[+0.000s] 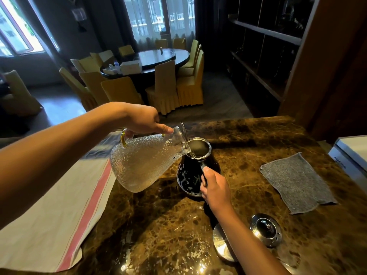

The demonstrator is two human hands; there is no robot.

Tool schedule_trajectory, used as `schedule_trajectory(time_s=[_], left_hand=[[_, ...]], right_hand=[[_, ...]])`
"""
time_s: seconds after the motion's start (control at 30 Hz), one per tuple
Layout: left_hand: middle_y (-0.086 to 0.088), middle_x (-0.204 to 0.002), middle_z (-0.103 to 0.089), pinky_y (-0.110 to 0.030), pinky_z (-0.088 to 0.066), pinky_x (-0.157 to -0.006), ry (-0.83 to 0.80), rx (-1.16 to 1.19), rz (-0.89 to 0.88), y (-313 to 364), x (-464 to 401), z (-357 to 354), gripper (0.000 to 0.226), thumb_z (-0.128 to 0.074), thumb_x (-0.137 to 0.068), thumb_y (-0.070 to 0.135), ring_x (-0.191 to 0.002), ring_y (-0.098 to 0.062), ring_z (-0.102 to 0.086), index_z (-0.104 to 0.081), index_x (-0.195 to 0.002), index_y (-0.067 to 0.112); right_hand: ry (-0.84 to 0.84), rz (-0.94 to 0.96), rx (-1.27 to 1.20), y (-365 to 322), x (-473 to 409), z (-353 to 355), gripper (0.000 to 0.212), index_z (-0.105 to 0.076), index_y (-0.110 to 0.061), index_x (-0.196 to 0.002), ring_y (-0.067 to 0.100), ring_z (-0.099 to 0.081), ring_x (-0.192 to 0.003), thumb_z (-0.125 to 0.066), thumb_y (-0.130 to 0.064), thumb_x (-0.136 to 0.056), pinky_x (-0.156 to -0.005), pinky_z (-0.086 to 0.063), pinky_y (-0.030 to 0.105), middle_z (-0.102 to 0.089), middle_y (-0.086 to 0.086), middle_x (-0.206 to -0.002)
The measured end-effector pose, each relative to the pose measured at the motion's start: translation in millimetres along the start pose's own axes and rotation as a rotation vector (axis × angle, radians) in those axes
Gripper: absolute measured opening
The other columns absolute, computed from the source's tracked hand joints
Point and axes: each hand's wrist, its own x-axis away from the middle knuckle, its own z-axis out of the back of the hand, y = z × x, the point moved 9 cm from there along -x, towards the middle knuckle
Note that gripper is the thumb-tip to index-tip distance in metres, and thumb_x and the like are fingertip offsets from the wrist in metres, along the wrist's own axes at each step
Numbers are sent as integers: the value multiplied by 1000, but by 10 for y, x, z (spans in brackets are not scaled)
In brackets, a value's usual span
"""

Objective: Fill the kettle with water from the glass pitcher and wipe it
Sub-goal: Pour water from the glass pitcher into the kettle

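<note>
Both hands are busy at the kettle. The left hand (139, 121) grips the yellow handle of the glass pitcher (145, 161), fingers curled round it and the index finger stretched along the neck. The pitcher is tilted far to the right, off the worktop, and its spout lies over the open mouth of the kettle (195, 169). A thin stream of water runs from the spout into the kettle. Clear water lies in the low part of the pitcher. Inside the kettle I see a pale metal wall; the water level there I cannot tell.

The right hand (214, 187) is closed round the dark handle of the kettle, on the side near the camera, with the thumb on top. The kettle stands upright on the brown marble worktop (158, 225), just right of the pitcher. Its body is dark and shiny, wide at the bottom and narrow at the top, with a metal rim and pale reflections.

A grey cloth (297, 182) lies flat on the worktop to the right, well apart from the kettle. Nearer the camera lies a round metal lid (266, 232) with a dark knob, and beside it a shiny metal disc (220, 243), partly under the right forearm. On the left lies a pale cloth with a red stripe (59, 221). Behind, a round dining table (158, 58) stands with yellow chairs.
</note>
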Motion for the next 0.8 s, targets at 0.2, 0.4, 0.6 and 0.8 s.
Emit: schedule_trajectory(time_s=[0.2,0.4,0.6,0.8], left_hand=[[-17,-65,-60,-25,-48,-43,58,113,-24,-50,116,-88,79,-48,-78,77,-53,-27,-62,-63,-77,0],[-8,-57,-51,-27,-45,-48,170,373,-41,-235,218,-286,54,-57,-88,68,-44,-18,-48,-71,-76,18],[6,-45,-40,-22,-29,-42,299,844,-22,-556,273,-627,48,-62,-98,44,-38,-11,-33,-72,-59,19],[-1,-53,-28,-23,-19,-48,573,1262,55,-1118,387,-897,49,-61,-101,36,-47,-15,-22,-61,-56,17]], right_hand=[[2,-5,-2,17,-10,0,54,-43,-12,-66,14,-28,-44,-48,-62,-86,-43,-22,26,-33,1,-51],[8,-8,1,31,-21,2,51,-41,-14,-65,14,-26,-44,-48,-59,-88,-45,-21,27,-31,1,-52],[5,-12,15,17,-13,-1,54,-43,-11,-68,13,-27,-43,-47,-60,-88,-44,-22,26,-31,3,-52],[19,-26,-15,-2,-1,-12,54,-44,-7,-70,12,-28,-42,-48,-58,-87,-43,-21,26,-31,3,-54]])
